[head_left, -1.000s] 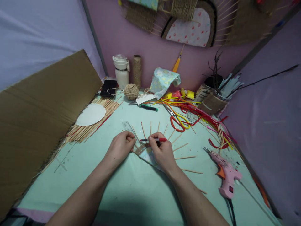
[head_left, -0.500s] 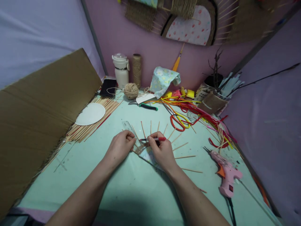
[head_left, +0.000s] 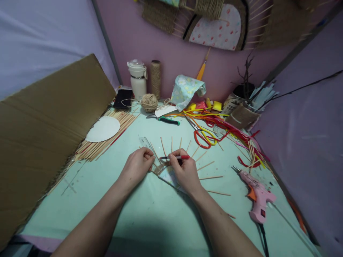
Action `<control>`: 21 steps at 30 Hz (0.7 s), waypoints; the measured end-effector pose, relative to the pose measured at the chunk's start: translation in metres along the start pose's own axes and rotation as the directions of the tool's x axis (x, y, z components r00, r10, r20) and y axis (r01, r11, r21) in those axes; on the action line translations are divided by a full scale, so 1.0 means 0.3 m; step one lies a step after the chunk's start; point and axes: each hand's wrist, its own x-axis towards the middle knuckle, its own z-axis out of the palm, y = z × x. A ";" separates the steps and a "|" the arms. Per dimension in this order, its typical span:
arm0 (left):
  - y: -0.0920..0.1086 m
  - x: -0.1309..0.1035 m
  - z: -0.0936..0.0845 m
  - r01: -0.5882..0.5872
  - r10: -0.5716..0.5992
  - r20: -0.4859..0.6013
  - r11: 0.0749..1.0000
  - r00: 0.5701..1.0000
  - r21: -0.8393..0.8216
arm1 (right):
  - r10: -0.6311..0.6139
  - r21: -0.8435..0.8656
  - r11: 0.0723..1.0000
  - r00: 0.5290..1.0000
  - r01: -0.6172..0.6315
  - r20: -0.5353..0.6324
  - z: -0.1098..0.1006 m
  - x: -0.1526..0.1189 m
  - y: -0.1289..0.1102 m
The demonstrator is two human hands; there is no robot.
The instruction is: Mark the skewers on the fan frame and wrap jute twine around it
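My right hand [head_left: 186,170] grips a red pen [head_left: 182,157], its dark tip pointing left over the sticks. My left hand [head_left: 138,163] is closed in a pinch, thumb against fingers, at the clear ruler [head_left: 146,143], which runs down beneath its fingertips. Between and below both hands lies a half-round piece [head_left: 166,174] with pale patterned cloth and a brown woven band. Thin wooden sticks [head_left: 206,166] fan out from it like rays. My right hand covers part of the cloth, and the ruler's lower end is hard to make out.
A pink glue gun [head_left: 258,196] lies at the right, with scissors [head_left: 205,138] and coloured strips [head_left: 227,123] farther back. Green-handled pliers [head_left: 169,121], a twine ball [head_left: 149,102] and a white bottle [head_left: 138,80] stand behind. Leftward are a cardboard sheet [head_left: 59,117] and many sticks [head_left: 93,151].
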 end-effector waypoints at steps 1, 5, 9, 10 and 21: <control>-0.001 0.001 0.001 0.001 -0.001 0.003 1.000 1.000 -0.005 | 0.000 -0.002 1.000 1.000 0.000 0.001 0.000 0.000 0.000; -0.003 0.001 0.003 -0.006 0.006 0.000 1.000 1.000 -0.004 | 0.012 0.004 1.000 1.000 -0.012 0.009 0.001 0.001 0.001; -0.003 -0.002 0.001 -0.007 0.007 -0.002 1.000 1.000 0.000 | 0.012 -0.018 1.000 1.000 -0.012 0.015 0.000 0.002 -0.001; -0.002 -0.003 0.001 -0.007 0.007 -0.002 1.000 1.000 0.001 | 0.011 -0.022 1.000 1.000 -0.011 0.012 -0.001 0.001 -0.002; 0.000 -0.001 -0.002 -0.005 0.005 -0.001 1.000 1.000 0.010 | 0.023 0.001 1.000 0.999 -0.023 0.026 -0.002 0.001 -0.005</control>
